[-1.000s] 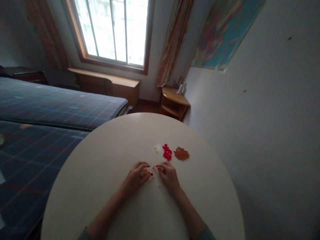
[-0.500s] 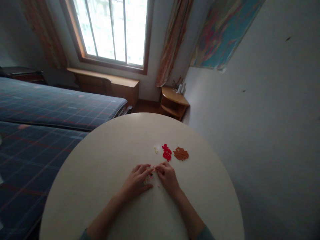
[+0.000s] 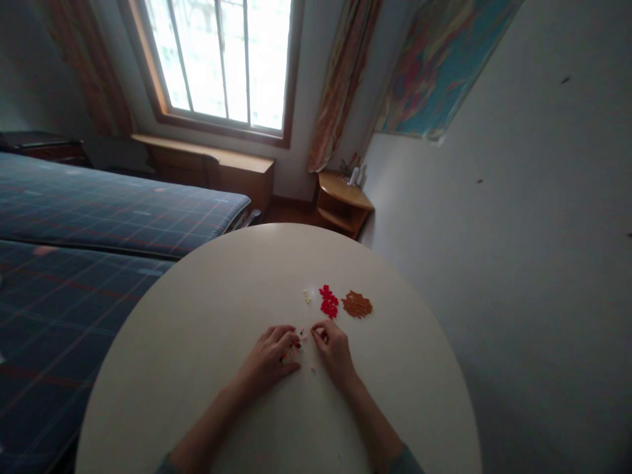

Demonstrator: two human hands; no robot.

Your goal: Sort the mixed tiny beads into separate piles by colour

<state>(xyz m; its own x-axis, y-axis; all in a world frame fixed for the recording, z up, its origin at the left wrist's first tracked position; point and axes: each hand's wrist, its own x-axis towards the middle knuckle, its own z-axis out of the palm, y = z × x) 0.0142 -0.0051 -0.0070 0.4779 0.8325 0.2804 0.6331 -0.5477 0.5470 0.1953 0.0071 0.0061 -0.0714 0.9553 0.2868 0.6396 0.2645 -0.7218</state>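
My left hand (image 3: pixel 270 355) rests on the table, fingers apart and curved around a small heap of mixed tiny pieces (image 3: pixel 295 349), black, red, pink and pale. Its fingers hide part of that heap. Just to the right, my right hand (image 3: pixel 334 345) has thumb and forefinger pinched together; whatever is between the tips is too small to make out. A few pinkish bits (image 3: pixel 303 338) lie between the two hands, and one pink bit (image 3: pixel 313 370) sits nearer to me. Beyond the hands are a red pile (image 3: pixel 328 303), a brown pile (image 3: pixel 357 304) and a few pale yellow pieces (image 3: pixel 307 296).
The round white table (image 3: pixel 197 329) carries everything. Against its far left side stands a bed with a plaid mattress (image 3: pixel 118 204). A small corner shelf (image 3: pixel 345 191) is behind the table, and a white wall (image 3: pixel 533 250) rises at the right.
My right hand has drawn slightly right, away from my left fingertips. More of the mixed heap and the loose pinkish bits now show. My left hand has barely moved.
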